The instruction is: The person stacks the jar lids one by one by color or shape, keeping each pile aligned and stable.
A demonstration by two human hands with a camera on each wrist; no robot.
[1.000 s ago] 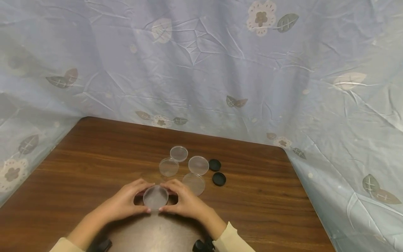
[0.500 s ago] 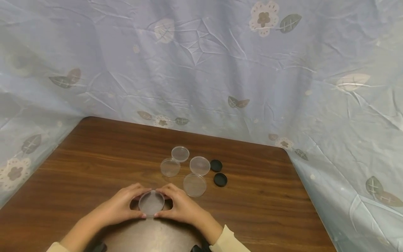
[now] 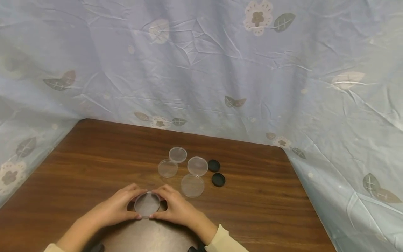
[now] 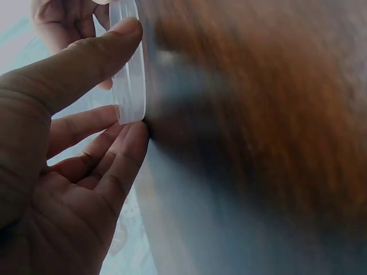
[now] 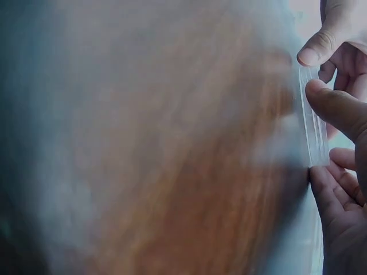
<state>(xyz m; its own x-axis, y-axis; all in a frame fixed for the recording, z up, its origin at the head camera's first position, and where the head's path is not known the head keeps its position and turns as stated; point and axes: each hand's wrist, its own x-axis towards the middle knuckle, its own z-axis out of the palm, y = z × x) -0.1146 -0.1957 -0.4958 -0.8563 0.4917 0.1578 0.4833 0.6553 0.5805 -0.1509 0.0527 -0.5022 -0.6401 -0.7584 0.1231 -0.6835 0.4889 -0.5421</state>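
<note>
A round, clear petri dish (image 3: 147, 204) lies between my two hands close over the near part of the table. My left hand (image 3: 118, 206) grips its left side, thumb at the near rim and fingers at the far rim. From the other side my right hand (image 3: 176, 207) holds it the same way. In the left wrist view the dish (image 4: 133, 91) appears edge-on, with layered rims as of a lid over a base. The right wrist view also has the dish wall (image 5: 312, 126) between thumb and fingers. Both hands' fingertips come near each other around it.
Beyond the hands, on the brown wooden table (image 3: 267, 210), lie clear round dishes: two smaller ones (image 3: 177, 154) (image 3: 168, 168) and two larger ones (image 3: 197, 166) (image 3: 192, 186). Right of them are two small black round caps (image 3: 214, 166) (image 3: 218, 180). A floral curtain (image 3: 201, 77) surrounds the table.
Both hands have shifted the petri dish a little to the left and toward the person, keeping their grip. The other dishes and the black caps stay in place on the table.
</note>
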